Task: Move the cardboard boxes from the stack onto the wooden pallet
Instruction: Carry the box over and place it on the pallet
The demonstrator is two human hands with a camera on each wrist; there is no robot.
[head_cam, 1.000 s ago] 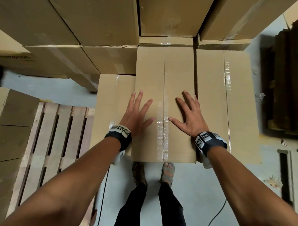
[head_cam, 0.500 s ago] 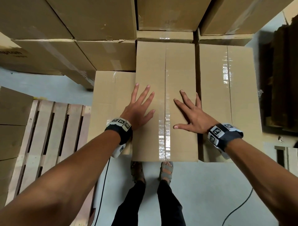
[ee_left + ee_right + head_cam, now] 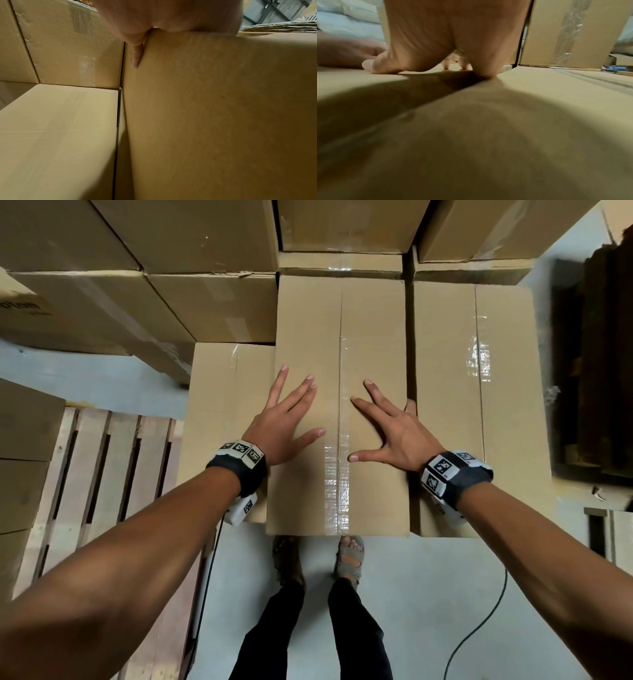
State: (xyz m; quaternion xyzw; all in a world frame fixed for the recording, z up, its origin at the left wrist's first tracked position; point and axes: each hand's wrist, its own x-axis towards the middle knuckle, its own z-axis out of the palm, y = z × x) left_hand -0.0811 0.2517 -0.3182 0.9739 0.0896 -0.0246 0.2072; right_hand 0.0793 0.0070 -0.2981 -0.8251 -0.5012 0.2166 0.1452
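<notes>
Left hand and right hand spread flat, gripping nothing, on the taped middle box, head view alone showing wooden pallet to its left, left wrist view showing lower neighbouring box, far box lettering cropped, unreadable

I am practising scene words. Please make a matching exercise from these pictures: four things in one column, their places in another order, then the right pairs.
Things:
1. left hand
2. wooden pallet
3. black cable
4. sandals

Places:
A. on the floor at lower right
B. flat on the centre cardboard box
C. left of the boxes
D. just below the centre box's near edge

Pairs: 1-B, 2-C, 3-A, 4-D
</notes>
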